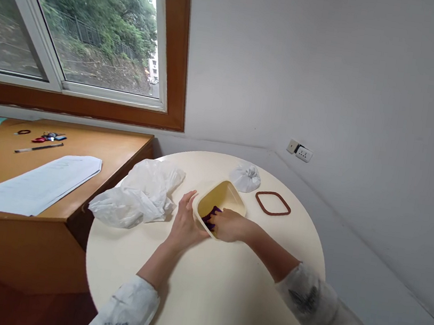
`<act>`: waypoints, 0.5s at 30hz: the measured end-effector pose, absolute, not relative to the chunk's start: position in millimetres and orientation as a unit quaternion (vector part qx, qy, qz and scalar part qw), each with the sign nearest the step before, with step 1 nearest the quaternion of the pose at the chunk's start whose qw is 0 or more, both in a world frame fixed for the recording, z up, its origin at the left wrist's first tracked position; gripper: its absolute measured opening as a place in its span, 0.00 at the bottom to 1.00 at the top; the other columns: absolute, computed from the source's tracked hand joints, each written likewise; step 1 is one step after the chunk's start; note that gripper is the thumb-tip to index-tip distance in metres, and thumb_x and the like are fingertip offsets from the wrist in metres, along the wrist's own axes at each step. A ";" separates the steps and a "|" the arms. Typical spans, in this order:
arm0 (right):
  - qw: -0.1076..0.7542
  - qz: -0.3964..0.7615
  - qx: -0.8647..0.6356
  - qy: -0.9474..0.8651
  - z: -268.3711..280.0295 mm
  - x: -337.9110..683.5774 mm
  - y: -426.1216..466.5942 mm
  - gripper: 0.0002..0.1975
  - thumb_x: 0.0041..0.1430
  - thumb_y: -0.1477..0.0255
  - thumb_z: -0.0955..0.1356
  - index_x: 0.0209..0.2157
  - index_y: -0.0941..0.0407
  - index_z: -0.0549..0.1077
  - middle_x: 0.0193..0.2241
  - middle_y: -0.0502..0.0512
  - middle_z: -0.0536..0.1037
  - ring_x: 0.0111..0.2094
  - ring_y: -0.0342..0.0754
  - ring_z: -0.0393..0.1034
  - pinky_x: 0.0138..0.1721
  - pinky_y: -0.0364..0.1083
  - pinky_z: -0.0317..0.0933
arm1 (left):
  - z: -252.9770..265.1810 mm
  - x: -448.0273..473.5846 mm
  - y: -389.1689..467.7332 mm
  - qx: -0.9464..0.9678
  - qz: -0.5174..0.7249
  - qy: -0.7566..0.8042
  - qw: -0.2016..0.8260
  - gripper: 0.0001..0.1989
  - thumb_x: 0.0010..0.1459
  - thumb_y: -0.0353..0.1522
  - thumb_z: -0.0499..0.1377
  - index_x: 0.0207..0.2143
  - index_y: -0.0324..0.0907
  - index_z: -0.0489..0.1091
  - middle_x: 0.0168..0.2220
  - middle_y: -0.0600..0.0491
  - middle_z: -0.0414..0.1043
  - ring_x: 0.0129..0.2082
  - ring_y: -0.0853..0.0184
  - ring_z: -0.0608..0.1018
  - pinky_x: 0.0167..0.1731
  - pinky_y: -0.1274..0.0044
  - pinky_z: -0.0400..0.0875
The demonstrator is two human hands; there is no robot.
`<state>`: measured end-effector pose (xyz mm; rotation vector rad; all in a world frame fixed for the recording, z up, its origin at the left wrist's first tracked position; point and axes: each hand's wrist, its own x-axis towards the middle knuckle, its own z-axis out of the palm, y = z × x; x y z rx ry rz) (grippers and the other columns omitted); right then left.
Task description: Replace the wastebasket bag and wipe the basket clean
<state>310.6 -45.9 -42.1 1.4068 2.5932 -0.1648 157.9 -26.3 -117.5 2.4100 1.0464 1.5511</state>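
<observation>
Steadying the yellow bin on the counter, the left hand clamps its outer wall as the right hand works at the purple thing inside, that grip too hidden to call, the next move seemingly wanting the bin held firm.

I wear a pale, greyish-white top whose loose sleeves end partway down my forearms. My left sleeve looks whiter, with a dark, sketchy print, something like a leaf or wing, near its plain cuff. My right sleeve is greyer and creased, with a similar smudgy motif. My left hand and right hand are bare.
</observation>
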 end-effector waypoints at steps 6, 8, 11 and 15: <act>0.070 -0.120 0.465 0.874 1.5 342.2 -97.1 0.16 0.53 0.81 0.58 0.38 0.56 0.72 0.35 0.57 0.76 0.35 0.48 0.68 0.33 0.43 0.58 | -113.2 160.6 -27.3 0.798 0.503 0.327 0.047 0.55 0.34 0.40 0.68 0.59 0.45 0.39 0.56 0.40 0.48 0.58 0.50 0.55 0.53 0.59 0.58; 0.087 -0.159 0.493 0.851 11.9 347.9 -102.4 0.17 0.53 0.81 0.57 0.38 0.54 0.72 0.34 0.55 0.76 0.32 0.47 0.68 0.29 0.42 0.57 | -112.2 163.1 -28.1 0.805 0.499 0.316 0.054 0.53 0.35 0.39 0.68 0.59 0.45 0.39 0.56 0.40 0.49 0.58 0.51 0.56 0.53 0.58 0.58; 0.119 -0.157 0.512 0.836 10.2 343.7 -94.0 0.15 0.51 0.81 0.59 0.36 0.55 0.73 0.32 0.56 0.76 0.30 0.47 0.68 0.26 0.41 0.55 | -110.5 165.4 -30.8 0.808 0.496 0.309 0.071 0.52 0.36 0.39 0.68 0.59 0.44 0.40 0.56 0.40 0.49 0.58 0.51 0.56 0.53 0.58 0.58; 0.118 -0.164 0.522 0.828 -17.0 326.2 -60.7 0.11 0.50 0.75 0.64 0.37 0.58 0.73 0.35 0.58 0.76 0.33 0.50 0.69 0.28 0.42 0.58 | -108.2 165.3 -36.0 0.812 0.492 0.299 0.091 0.53 0.35 0.38 0.68 0.59 0.44 0.39 0.56 0.40 0.48 0.58 0.51 0.56 0.52 0.59 0.59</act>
